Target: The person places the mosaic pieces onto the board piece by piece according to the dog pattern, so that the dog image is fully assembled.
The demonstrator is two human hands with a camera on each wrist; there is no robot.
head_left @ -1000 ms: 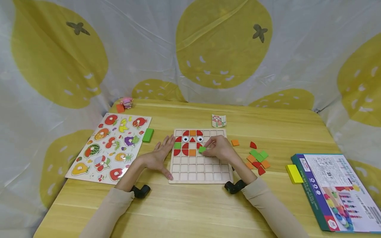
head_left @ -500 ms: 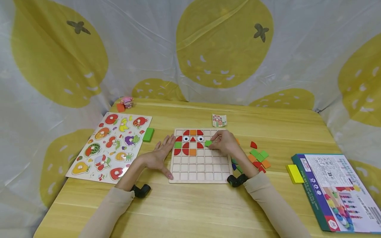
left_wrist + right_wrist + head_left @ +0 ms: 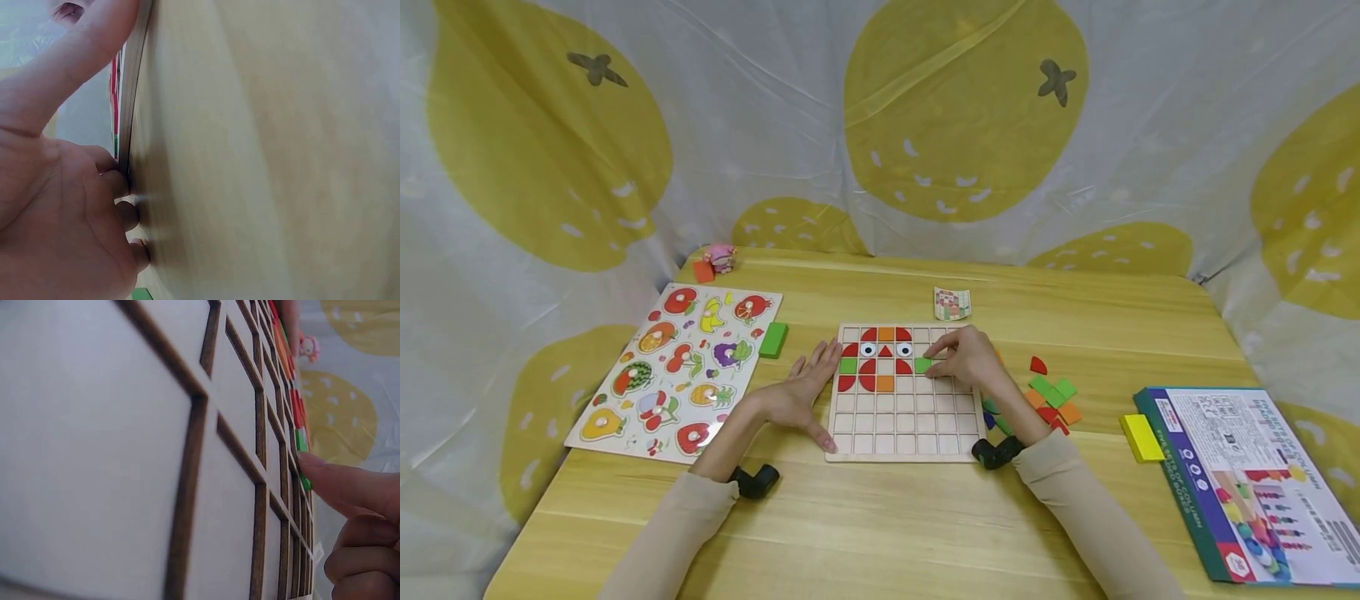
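A wooden grid board lies mid-table, bearing red, orange and green tiles and two round eye pieces in its upper left part. My left hand rests along the board's left edge, fingers spread, thumb at the lower left corner; the left wrist view shows its palm beside that edge. With thumb and index finger, my right hand pinches a green square tile at a cell right of a red quarter-round. In the right wrist view, a fingertip touches the green tile low on the grid.
Loose tiles are scattered right of the board, some behind the right wrist. A picture card lies beyond it. At left are a fruit puzzle and a green block; at right, a yellow block and a box.
My right hand has moved right and slightly away from me with the green tile, which now sits flat and squared in a cell. The left hand has stayed put.
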